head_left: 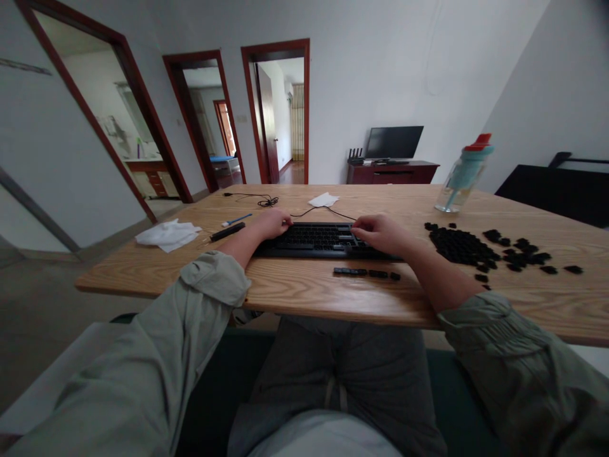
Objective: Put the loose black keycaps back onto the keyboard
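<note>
A black computer keyboard (323, 237) lies on the wooden table in front of me, with some keycaps off its right part. My left hand (275, 223) is at its far left corner, fingers curled and closed on the edge. Over the right part of the keyboard, my right hand (379, 231) has its thumb and fingers pinched together. Whatever sits between those fingertips is too small to make out. A short row of black keycaps (351, 271) lies just before the keyboard. To the right spreads a large pile of loose black keycaps (459, 246).
A clear water bottle (460, 178) with a red lid stands at the back right. Left of the keyboard lie a crumpled tissue (169, 235), a blue-handled brush (238, 220) and a black stick-like tool (227, 231). Another tissue (323, 200) and a coiled cable (267, 201) lie behind.
</note>
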Demonstrator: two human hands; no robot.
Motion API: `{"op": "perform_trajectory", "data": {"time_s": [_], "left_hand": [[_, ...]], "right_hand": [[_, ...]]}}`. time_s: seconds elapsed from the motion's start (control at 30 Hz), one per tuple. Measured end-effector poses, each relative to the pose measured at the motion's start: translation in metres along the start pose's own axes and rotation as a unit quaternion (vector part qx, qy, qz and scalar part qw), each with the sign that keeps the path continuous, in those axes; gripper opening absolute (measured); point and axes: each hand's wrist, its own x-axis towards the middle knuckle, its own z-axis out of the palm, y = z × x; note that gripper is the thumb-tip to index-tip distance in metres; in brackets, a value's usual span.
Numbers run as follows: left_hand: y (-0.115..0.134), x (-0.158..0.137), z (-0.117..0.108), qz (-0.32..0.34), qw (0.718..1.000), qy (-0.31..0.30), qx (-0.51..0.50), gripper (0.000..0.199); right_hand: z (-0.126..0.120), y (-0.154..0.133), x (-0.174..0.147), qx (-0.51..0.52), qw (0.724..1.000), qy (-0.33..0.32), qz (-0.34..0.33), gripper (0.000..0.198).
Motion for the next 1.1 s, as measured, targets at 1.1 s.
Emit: {"op": "perform_trajectory", "data": {"time_s": [1.1], "left_hand": [[-0.007,-0.002,0.005,-0.063,0.986,0.024,-0.154,0.025]], "right_hand": [[0.001,-0.001,0.001,0.007,1.000,0.009,-0.002,0.027]]}}
